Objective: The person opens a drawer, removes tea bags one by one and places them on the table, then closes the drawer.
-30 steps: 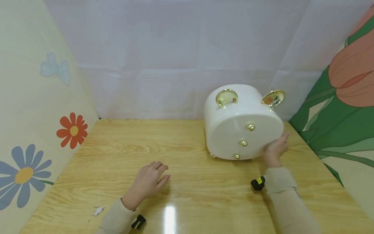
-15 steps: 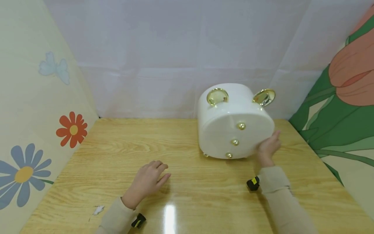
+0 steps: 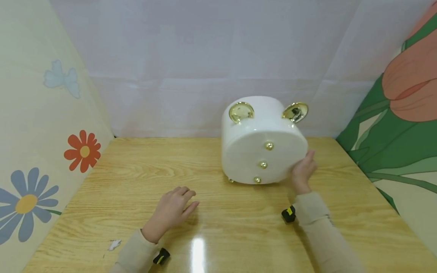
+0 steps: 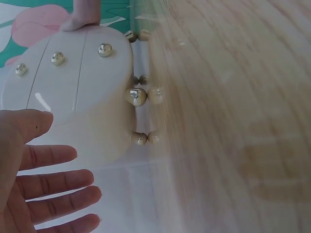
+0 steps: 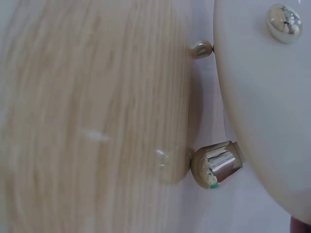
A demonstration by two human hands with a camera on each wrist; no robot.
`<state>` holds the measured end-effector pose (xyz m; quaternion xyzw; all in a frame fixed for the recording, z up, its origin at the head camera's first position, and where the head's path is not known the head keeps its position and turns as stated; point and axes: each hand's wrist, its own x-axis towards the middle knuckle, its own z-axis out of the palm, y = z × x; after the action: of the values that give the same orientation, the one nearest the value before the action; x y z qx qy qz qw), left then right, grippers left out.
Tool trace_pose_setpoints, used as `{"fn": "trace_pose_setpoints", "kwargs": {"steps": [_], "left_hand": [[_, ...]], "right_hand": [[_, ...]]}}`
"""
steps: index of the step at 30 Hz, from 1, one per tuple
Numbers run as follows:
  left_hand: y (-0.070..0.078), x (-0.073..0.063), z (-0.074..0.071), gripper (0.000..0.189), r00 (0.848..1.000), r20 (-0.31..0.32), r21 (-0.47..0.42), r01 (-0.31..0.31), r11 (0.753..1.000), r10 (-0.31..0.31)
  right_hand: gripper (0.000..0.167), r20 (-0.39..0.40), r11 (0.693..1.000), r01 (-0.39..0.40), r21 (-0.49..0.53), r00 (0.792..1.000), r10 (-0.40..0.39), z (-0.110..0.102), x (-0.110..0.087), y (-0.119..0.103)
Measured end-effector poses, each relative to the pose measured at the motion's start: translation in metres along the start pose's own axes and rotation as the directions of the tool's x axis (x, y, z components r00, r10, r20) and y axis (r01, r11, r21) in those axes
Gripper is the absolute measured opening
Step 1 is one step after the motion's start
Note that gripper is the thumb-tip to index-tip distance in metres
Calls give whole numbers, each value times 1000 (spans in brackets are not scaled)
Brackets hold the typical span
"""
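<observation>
A white drawer box [image 3: 246, 159] with gold round knobs [image 3: 263, 164] and two gold ears [image 3: 241, 112] stands near the back of the table, right of the middle. In the left wrist view, seams divide its front into three drawers, and small gold ball feet [image 4: 136, 97] carry it. My right hand [image 3: 303, 170] rests against the box's lower right side, fingers pointing away from me and partly hidden by the box. The right wrist view has a gold foot [image 5: 216, 164] close up. My left hand [image 3: 172, 208] hovers over the table to the left, fingers relaxed, holding nothing.
A wooden table [image 3: 136, 163] lies under everything, bounded at the back by a pale cloth [image 3: 164, 57]. Flower-printed panels [image 3: 27, 113] line the left and right sides. A small white patch [image 3: 114, 244] marks the table at the front left.
The drawer box has slid left along the table, my right hand moving with it against its side. My left hand has stayed almost in place.
</observation>
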<state>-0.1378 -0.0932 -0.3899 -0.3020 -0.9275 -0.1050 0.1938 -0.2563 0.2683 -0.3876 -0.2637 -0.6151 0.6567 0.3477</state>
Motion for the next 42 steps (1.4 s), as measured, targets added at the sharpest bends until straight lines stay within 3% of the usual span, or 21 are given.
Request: {"fn": "trace_pose_setpoints", "kwargs": {"steps": [15, 19, 22, 26, 32, 34, 39, 41, 42], "left_hand": [[-9, 4, -3, 25, 1000, -27, -23, 15, 1000, -16], [-13, 10, -6, 24, 997, -37, -120, 68, 990, -73], [-18, 18, -5, 21, 984, -53, -266, 150, 952, -170], [-27, 33, -2, 24, 944, -33, -486, 272, 831, -329], [-38, 66, 4, 31, 868, 59, -706, 385, 594, -493], [-38, 78, 7, 33, 839, 95, -769, 403, 495, -535], [-33, 107, 19, 39, 753, 187, -903, 384, 191, -630], [-30, 116, 24, 43, 725, 218, -925, 366, 98, -653], [-29, 120, 26, 46, 717, 230, -930, 360, 67, -658]], "right_hand": [[49, 32, 996, 76, -53, 997, -74, 12, -18, 0], [48, 47, 991, 121, -53, 992, -118, 14, -21, 1], [47, 53, 987, 150, -56, 988, -147, 15, -23, 2], [47, 80, 987, 157, -42, 985, -153, 16, -25, 1], [48, 137, 987, 149, -53, 981, -141, 16, -29, -1], [48, 140, 987, 152, -56, 980, -143, 17, -31, -2], [48, 131, 984, 160, -74, 980, -150, 18, -33, -3], [47, 141, 981, 171, -96, 978, -156, 17, -32, -3], [47, 153, 978, 177, -110, 975, -159, 17, -32, -4]]}}
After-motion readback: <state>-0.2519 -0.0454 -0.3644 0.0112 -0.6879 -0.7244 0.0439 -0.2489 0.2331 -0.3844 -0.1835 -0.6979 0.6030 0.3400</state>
